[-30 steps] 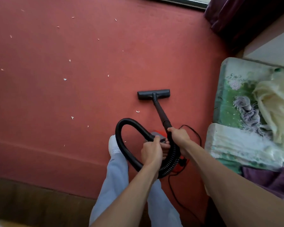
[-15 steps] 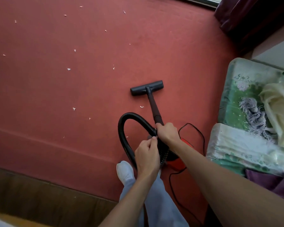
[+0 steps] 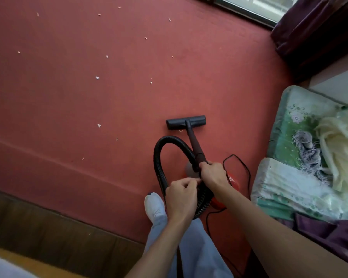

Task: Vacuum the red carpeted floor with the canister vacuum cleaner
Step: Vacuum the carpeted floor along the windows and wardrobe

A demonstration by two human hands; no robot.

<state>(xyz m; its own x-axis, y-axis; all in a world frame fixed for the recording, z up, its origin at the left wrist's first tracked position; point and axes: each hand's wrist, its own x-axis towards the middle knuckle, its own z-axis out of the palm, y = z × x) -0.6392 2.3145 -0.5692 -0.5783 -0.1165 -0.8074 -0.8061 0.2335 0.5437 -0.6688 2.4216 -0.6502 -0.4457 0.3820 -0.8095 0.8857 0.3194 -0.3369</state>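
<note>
Canister vacuum cleaner point(image 3: 232, 181), orange, on the red carpet point(image 3: 88, 107) near its right edge, largely hidden beneath the hands. Right hand point(image 3: 213, 174): fingers clamped round the wand point(image 3: 195, 145), floor head point(image 3: 186, 121) flat on the carpet. Left hand point(image 3: 181, 195): fingers curled over the hose point(image 3: 159, 157); whether they grip it cannot be told. Risk: the looped hose or power cord point(image 3: 243, 165) could snag the shoe point(image 3: 154, 205), leaving paper scraps point(image 3: 97, 77) toward the far left corner unreached.
</note>
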